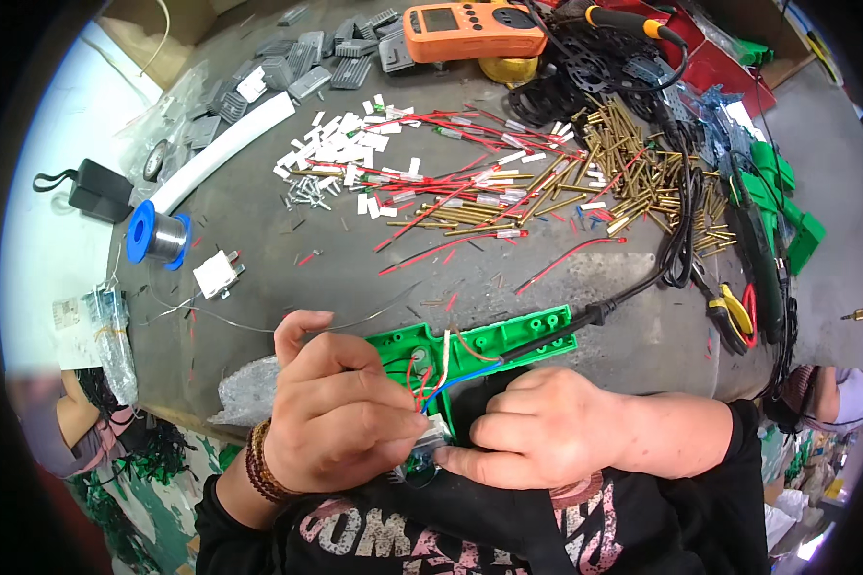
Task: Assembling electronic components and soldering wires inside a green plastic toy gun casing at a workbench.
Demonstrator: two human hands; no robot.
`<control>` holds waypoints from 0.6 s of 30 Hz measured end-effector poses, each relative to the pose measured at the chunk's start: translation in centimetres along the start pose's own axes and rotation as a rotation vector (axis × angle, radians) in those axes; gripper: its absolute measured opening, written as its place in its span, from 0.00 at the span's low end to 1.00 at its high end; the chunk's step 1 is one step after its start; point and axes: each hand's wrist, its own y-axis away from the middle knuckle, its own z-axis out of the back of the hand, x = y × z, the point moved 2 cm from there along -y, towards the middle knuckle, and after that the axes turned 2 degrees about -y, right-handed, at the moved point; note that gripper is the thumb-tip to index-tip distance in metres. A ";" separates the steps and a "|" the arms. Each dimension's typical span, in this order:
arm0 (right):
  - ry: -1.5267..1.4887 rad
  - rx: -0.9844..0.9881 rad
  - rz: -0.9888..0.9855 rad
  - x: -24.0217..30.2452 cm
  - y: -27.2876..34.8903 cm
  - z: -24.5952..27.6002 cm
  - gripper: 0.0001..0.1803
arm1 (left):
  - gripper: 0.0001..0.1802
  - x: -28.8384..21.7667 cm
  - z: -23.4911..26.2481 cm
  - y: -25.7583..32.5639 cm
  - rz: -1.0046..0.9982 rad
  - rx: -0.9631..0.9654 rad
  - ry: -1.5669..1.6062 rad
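Note:
A green plastic shell half with an open, ribbed inside lies in front of me, partly covered by my hands. A black power cable enters its right end, and blue, brown, white and red wires run inside it. My left hand is closed over the shell's left part, thumb and fingers pinched by a small whitish and clear part; what exactly they grip is hidden. My right hand has its fingers curled, with one fingertip pressed against the lower end of that part.
Beyond the shell lie red-and-black leads, brass tubes, white pieces and screws. A solder spool and white plug stand left. Yellow-handled pliers lie right; an orange meter sits at the back.

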 end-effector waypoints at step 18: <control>-0.019 0.006 0.017 -0.2 0.3 -0.4 0.16 | 0.12 -0.2 1.3 -0.8 0.088 0.199 0.058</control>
